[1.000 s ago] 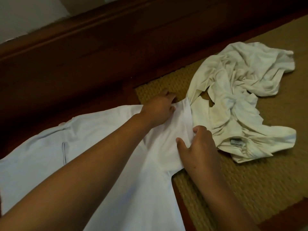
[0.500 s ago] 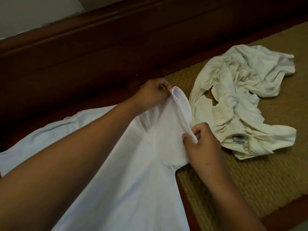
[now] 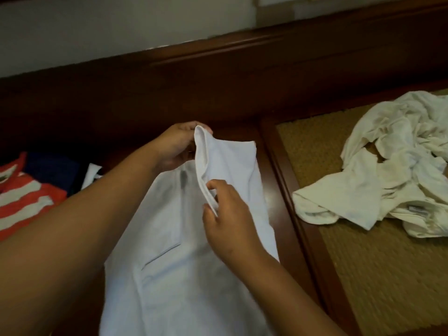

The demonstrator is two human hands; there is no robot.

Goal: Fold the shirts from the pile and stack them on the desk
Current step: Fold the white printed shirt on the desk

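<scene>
A white shirt [image 3: 174,258] lies lengthwise on the dark wooden desk [image 3: 274,190] in front of me, its top edge lifted. My left hand [image 3: 177,146] grips the far end of that hemmed edge. My right hand [image 3: 228,209] pinches the near end of the same edge, so the hem stands up between my hands. A crumpled cream shirt [image 3: 378,180] lies in a heap to the right on a woven mat [image 3: 388,275]. My forearms cover part of the white shirt.
At the left edge lie an orange-and-white striped garment [image 3: 21,200] and a dark blue garment [image 3: 53,168]. A dark wooden ledge [image 3: 218,76] runs along the back below a pale wall. The mat's wooden border [image 3: 303,226] separates it from the desk.
Both hands have lifted the shirt's edge and carried it left, away from the cream heap. The view has swung left, bringing the striped garment into sight.
</scene>
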